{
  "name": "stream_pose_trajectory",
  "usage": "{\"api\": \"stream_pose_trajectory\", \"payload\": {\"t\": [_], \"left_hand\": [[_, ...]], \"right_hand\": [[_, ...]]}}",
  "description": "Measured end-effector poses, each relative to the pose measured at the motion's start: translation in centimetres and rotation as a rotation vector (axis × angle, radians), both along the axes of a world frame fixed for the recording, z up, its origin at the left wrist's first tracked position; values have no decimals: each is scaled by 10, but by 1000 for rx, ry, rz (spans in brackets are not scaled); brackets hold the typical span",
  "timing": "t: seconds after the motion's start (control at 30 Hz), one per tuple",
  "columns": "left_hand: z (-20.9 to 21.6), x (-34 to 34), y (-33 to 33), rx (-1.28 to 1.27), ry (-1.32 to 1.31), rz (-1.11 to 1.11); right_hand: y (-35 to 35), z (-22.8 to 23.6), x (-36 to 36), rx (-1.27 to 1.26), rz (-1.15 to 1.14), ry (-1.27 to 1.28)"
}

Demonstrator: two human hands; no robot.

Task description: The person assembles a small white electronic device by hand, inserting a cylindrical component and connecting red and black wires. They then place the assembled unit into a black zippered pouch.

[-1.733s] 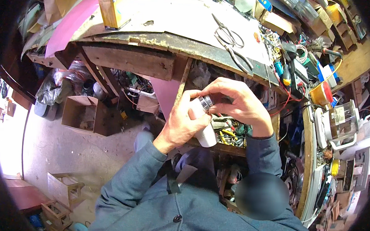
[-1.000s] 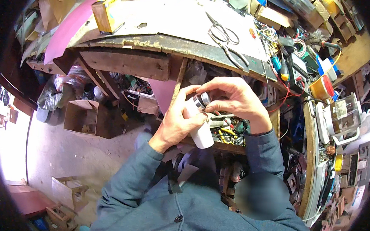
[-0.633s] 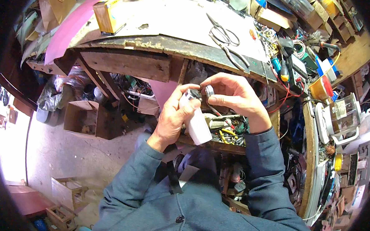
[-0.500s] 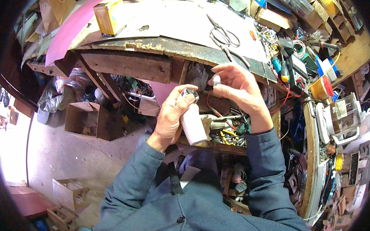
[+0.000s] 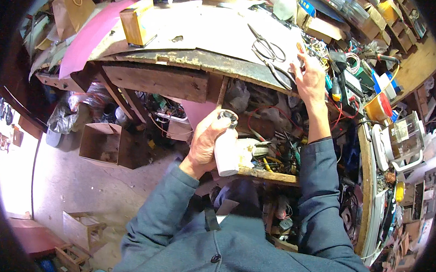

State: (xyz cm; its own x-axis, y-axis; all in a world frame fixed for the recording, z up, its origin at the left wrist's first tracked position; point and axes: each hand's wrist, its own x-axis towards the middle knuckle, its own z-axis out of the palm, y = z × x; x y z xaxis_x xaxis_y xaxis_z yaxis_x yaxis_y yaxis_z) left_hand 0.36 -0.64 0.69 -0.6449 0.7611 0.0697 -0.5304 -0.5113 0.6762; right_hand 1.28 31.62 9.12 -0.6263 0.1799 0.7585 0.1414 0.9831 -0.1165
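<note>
My left hand (image 5: pixel 206 144) is wrapped round a white cylinder (image 5: pixel 225 153), shaped like a bottle, with a dark, metallic-looking top end. It is held nearly upright, its top leaning slightly left, in front of the bench; its exact kind I cannot make out. My right hand (image 5: pixel 311 78) reaches over the right part of the bench top, thumb and forefinger apart. Its fingertips are beside a small orange object (image 5: pixel 300 47); whether they touch it is unclear. Just left of this hand lie black-handled scissors (image 5: pixel 269 49) and a plier-like tool (image 5: pixel 279 74).
A yellow box (image 5: pixel 136 24) stands on the white-covered bench top (image 5: pixel 199 29). Tangled wires and a meter (image 5: pixel 350 83) crowd its right side. Below is an open drawer (image 5: pixel 270 175) of tools. A cardboard box (image 5: pixel 101 142) sits on the floor.
My right hand has moved from beside the cylinder up and right onto the bench top. The small whitish piece it held no longer shows. My left hand still grips the cylinder, now more upright.
</note>
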Motion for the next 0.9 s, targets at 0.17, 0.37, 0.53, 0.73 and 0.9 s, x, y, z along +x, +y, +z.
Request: {"api": "stream_pose_trajectory", "payload": {"t": [0.17, 0.37, 0.53, 0.73, 0.9], "left_hand": [[-1, 4, 6, -25, 51, 7], [-5, 4, 6, -8, 21, -21], [1, 5, 6, -1, 38, -19], [1, 7, 7, -50, 106, 50], [3, 7, 8, -46, 74, 82]], "right_hand": [[-1, 1, 2, -177, 4, -117], [-43, 26, 24, -95, 187, 7], [-102, 25, 55, -496, 925, -519], [-125, 17, 54, -380, 942, -467], [-124, 12, 53, -384, 948, -428]]}}
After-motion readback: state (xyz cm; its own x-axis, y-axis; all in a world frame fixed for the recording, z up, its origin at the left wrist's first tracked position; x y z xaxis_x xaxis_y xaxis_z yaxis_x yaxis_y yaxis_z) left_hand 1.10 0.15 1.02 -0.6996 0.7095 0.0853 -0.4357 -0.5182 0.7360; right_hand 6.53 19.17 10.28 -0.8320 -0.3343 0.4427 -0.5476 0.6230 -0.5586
